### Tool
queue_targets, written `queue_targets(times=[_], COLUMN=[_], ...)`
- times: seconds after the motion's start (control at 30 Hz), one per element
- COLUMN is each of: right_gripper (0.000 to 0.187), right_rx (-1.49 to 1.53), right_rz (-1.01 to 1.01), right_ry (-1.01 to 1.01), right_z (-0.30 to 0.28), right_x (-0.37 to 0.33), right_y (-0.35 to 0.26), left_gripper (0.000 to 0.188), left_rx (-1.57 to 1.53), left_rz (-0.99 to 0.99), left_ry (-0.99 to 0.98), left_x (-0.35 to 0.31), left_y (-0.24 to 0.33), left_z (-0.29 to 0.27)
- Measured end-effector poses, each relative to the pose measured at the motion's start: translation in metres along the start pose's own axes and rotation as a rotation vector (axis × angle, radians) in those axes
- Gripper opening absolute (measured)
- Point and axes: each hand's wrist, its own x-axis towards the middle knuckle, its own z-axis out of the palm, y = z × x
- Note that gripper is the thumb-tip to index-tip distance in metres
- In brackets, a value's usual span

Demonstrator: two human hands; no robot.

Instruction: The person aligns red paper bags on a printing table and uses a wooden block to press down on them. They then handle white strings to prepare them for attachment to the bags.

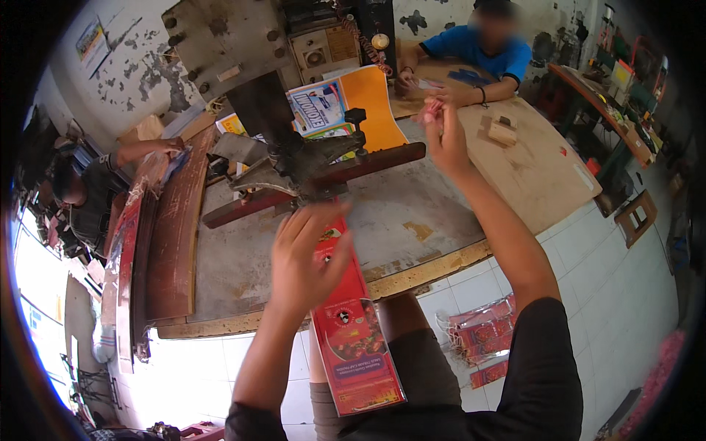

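Observation:
A long red printed plastic packaging strip [358,360] runs from the metal press [261,110] over the table's front edge to my lap. My left hand [303,253] is over the strip's far part, just in front of the press. Its fingers are stretched forward, slightly blurred, with the thumb apart. I cannot tell whether it touches the strip. My right hand [447,140] is raised to the right of the press, its fingertips drawn together. Something small and reddish seems to show at the fingertips, too unclear to name.
A reddish wooden bar [382,160] crosses the worktable [390,242] under the press. Behind it stand colourful printed sheets [375,103]. A wooden block [503,131] sits at right. Red packets [482,331] lie on the floor. Co-workers sit across the table and at left.

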Motion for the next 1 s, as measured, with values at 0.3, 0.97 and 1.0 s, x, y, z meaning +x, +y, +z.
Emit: queue_targets(times=[0.3, 0.97, 1.0], right_gripper=[0.044, 0.05, 0.051], right_rx=[0.094, 0.169, 0.196], right_rz=[-0.145, -0.192, -0.201], right_ry=[-0.082, 0.007, 0.019], right_z=[0.019, 0.015, 0.016], right_x=[-0.01, -0.008, -0.01], right_y=[-0.036, -0.05, -0.045], left_gripper=[0.037, 0.019, 0.018], left_rx=[-0.246, -0.382, -0.401], left_rz=[-0.109, -0.037, -0.055], left_ry=[0.213, 0.308, 0.297], left_x=[0.119, 0.111, 0.112], left_y=[-0.015, -0.011, -0.01], left_z=[0.111, 0.114, 0.113])
